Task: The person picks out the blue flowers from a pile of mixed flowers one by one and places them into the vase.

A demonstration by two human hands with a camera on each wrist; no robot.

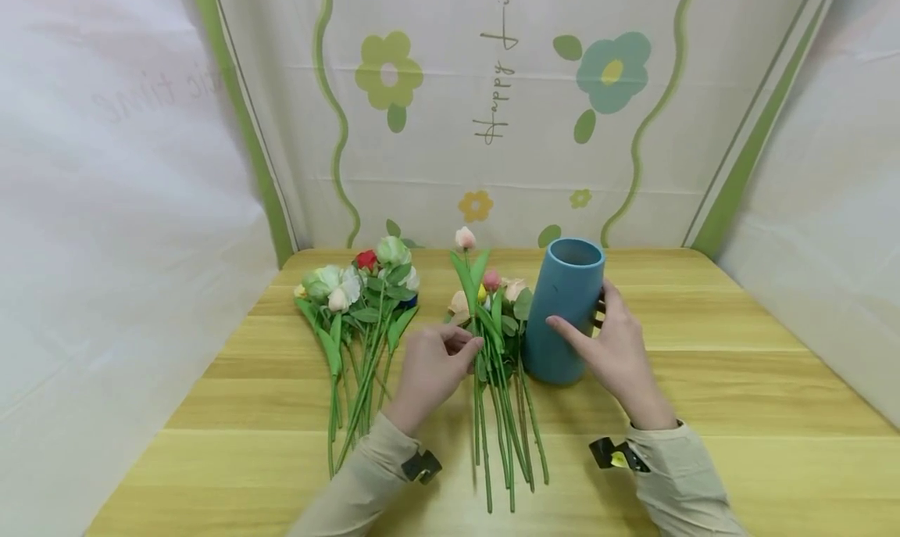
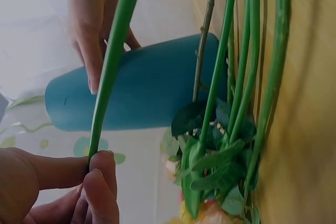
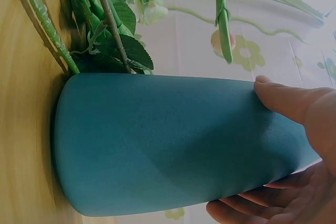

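Note:
A pale pink tulip (image 1: 465, 238) stands upright above the table; my left hand (image 1: 432, 369) pinches its green stem (image 2: 109, 69) between thumb and fingertips. To the right, my right hand (image 1: 622, 353) grips a blue vase (image 1: 565, 318) from its right side, thumb on the near face and fingers round the far side. The vase is upright on the table, its round mouth open at the top. Beside it lies a bunch of artificial flowers (image 1: 516, 288), their green stems (image 1: 516, 443) pointing toward me. The left hand is over this bunch.
Another bunch of flowers (image 1: 330, 287), white, green and red, lies to the left on the wooden table (image 1: 232, 396). A patterned curtain (image 1: 436, 154) hangs behind the table, with white fabric walls (image 1: 126, 209) on both sides.

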